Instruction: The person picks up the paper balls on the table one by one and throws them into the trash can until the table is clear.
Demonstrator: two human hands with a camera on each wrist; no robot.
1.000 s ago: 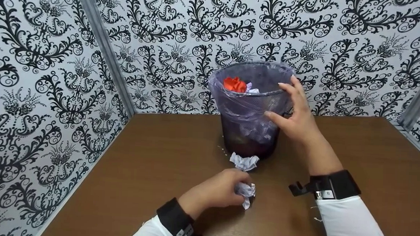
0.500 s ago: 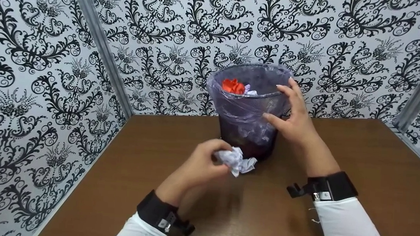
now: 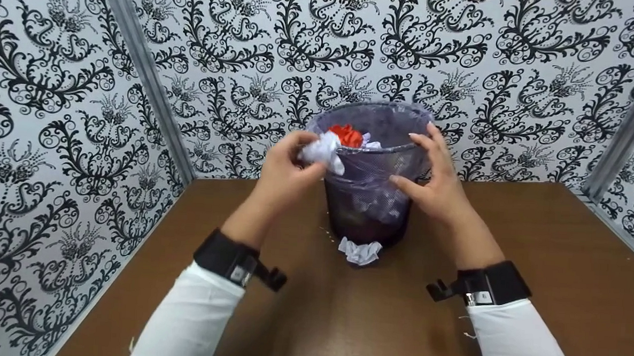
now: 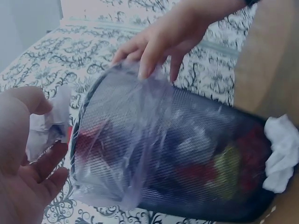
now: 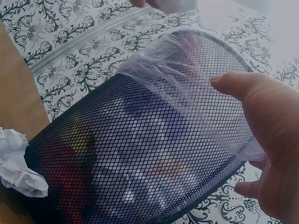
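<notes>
My left hand (image 3: 282, 168) pinches a crumpled white paper ball (image 3: 322, 150) at the left side of the wastebasket's rim. The black mesh wastebasket (image 3: 364, 201) stands upright, with a thin purple bag liner (image 3: 373, 172) folded over its rim. With my right hand (image 3: 438, 188) I grip the basket's right rim, the thumb on the outer wall. Inside lie a red crumpled piece (image 3: 347, 135) and some white paper (image 3: 372, 144). Through the mesh, in the left wrist view, a yellowish piece (image 4: 227, 172) shows among other contents. Another white paper ball (image 3: 360, 252) rests at the basket's foot.
The brown tabletop (image 3: 385, 320) carries the basket. Patterned panels (image 3: 235, 89) enclose it at the back and sides, with a grey metal strip (image 3: 144, 79) in the left corner. Small light crumbs (image 3: 329, 235) lie left of the basket's base.
My left hand has lifted the crumpled paper ball off the table, up and leftward to the basket's rim. The right hand keeps its hold, and the other paper ball stays on the table.
</notes>
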